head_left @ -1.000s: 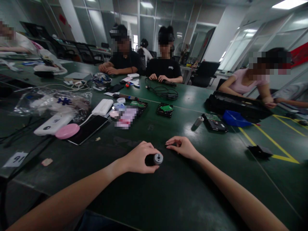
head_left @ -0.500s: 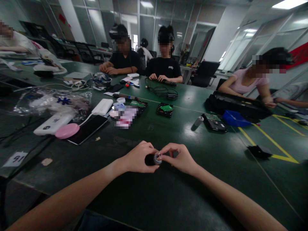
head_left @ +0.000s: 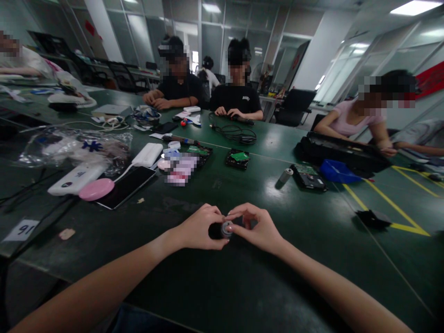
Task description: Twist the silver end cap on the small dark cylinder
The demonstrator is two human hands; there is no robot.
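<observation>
At the near middle of the table, my left hand [head_left: 203, 226] curls its thumb and fingers around a small grey cylinder [head_left: 226, 230] whose round end faces up. From the other side, my right hand [head_left: 258, 226] has its thumb on that round end, and its index fingertip reaches the cylinder's far rim beside my left fingers. The cylinder's exact kind is too small to make out. Farther off to the right, a similar grey cylinder [head_left: 285, 177] stands tilted in view next to a hard drive [head_left: 310, 177].
Beyond my hands lie another hard drive [head_left: 237, 158] and a coiled black cable [head_left: 239, 134]. To the left are a phone [head_left: 129, 187], a pink round case [head_left: 97, 189], a white power bank [head_left: 78, 178] and a plastic bag [head_left: 114, 143]. A blue tray [head_left: 338, 171] sits right. Several people sit around.
My right fingers have opened slightly and shifted over the cylinder's round end, with the index finger straighter. My left hand keeps its hold in the same place.
</observation>
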